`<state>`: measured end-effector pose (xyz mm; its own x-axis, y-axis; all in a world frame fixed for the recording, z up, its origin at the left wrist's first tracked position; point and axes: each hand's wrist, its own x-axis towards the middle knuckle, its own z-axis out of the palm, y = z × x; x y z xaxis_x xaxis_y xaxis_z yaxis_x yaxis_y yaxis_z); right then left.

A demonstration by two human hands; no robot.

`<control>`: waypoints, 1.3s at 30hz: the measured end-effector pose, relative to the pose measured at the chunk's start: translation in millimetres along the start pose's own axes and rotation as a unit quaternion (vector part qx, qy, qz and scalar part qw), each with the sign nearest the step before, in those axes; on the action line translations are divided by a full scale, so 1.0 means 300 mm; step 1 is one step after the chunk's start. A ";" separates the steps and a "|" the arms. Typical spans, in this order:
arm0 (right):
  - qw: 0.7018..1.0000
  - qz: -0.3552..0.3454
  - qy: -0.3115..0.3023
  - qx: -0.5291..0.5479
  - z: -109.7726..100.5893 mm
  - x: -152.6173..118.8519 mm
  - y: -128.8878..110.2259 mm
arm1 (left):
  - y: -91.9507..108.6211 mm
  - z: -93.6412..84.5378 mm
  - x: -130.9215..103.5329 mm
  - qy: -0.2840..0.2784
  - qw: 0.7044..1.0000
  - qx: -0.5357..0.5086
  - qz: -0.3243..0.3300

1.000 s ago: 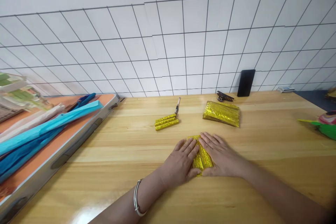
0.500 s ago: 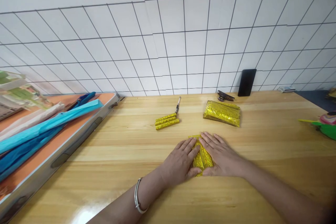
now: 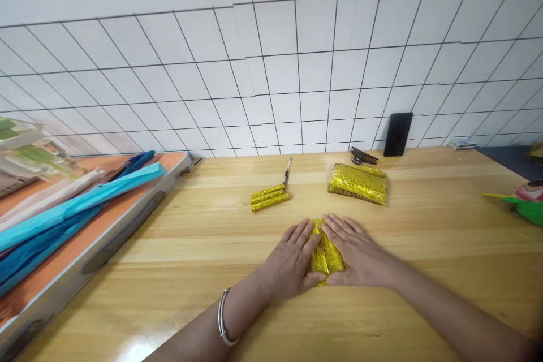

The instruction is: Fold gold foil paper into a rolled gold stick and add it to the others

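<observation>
A sheet of shiny gold foil paper (image 3: 326,255) lies on the wooden table with a fold line down its middle. Flat on its left side rests my left hand (image 3: 292,257), fingers stretched out, a silver bangle at the wrist. My right hand (image 3: 355,251) presses the right side, its fingers spread. Both thumbs touch the sheet's near edge, and the hands cover the outer parts of the paper. Beyond them are three rolled gold foil tubes (image 3: 270,198) side by side, and a stack of gold foil sheets (image 3: 357,184).
Behind the tubes is a pen (image 3: 288,171). A dark claw clip (image 3: 363,156) lies past the stack, and a black phone (image 3: 397,134) leans on the tiled wall. An orange-lined tray (image 3: 169,165) with blue crepe paper (image 3: 80,203) stands left; a green item (image 3: 530,211) is far right.
My left hand has slid slightly left on the foil paper, baring a bit more of its far edge. My right hand has hardly moved.
</observation>
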<state>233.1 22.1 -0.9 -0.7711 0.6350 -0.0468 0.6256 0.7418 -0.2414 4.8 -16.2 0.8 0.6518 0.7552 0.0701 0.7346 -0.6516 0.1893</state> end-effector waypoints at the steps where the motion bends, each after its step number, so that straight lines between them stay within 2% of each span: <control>1: 1.000 -0.001 0.000 0.001 0.001 0.001 0.001 | 0.000 0.000 0.000 0.000 1.000 0.001 -0.001; 11: 1.000 0.008 -0.002 0.007 -0.004 -0.001 -0.004 | -0.001 -0.007 -0.001 -0.005 1.000 0.016 0.021; 32: 1.000 0.017 -0.011 0.012 -0.008 0.001 -0.010 | -0.003 -0.003 0.001 0.004 1.000 0.022 0.021; 39: 0.999 0.032 -0.006 0.004 -0.005 0.024 -0.008 | -0.035 -0.016 0.020 -0.015 1.000 0.011 0.019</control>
<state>226.3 25.2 0.8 -0.7314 0.6780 -0.0737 0.6721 0.6983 -0.2463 0.1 -4.5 4.0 0.6843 0.7276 0.0480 0.7129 -0.6814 0.1660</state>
